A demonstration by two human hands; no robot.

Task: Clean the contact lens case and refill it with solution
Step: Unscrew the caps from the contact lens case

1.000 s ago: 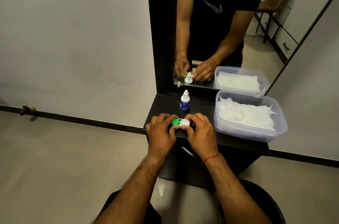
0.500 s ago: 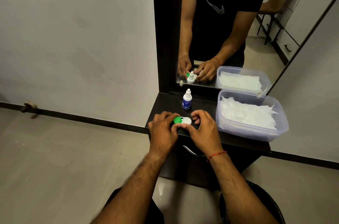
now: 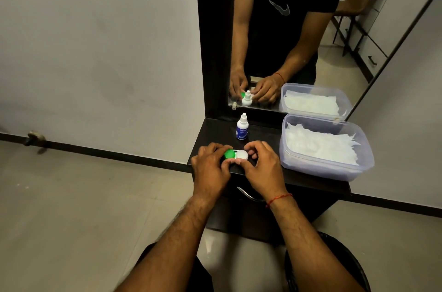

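Observation:
A contact lens case (image 3: pixel 235 155) with one green cap and one white cap lies on the dark shelf (image 3: pixel 311 181). My left hand (image 3: pixel 210 168) grips the green side with thumb and fingers. My right hand (image 3: pixel 262 168) pinches the white cap between thumb and forefinger. Just behind the case, a small white solution bottle (image 3: pixel 242 127) with a blue label stands upright, capped.
A clear plastic tub (image 3: pixel 363 162) of white tissues sits on the shelf's right part. A mirror (image 3: pixel 299 35) rises behind the shelf and reflects my hands. A drawer handle (image 3: pixel 248 194) is below the shelf edge, and a dark bin (image 3: pixel 354 265) stands on the floor at the right.
The fingers of my right hand have shifted around the white cap and spread a little. My left hand stays on the green side. The view has drifted slightly.

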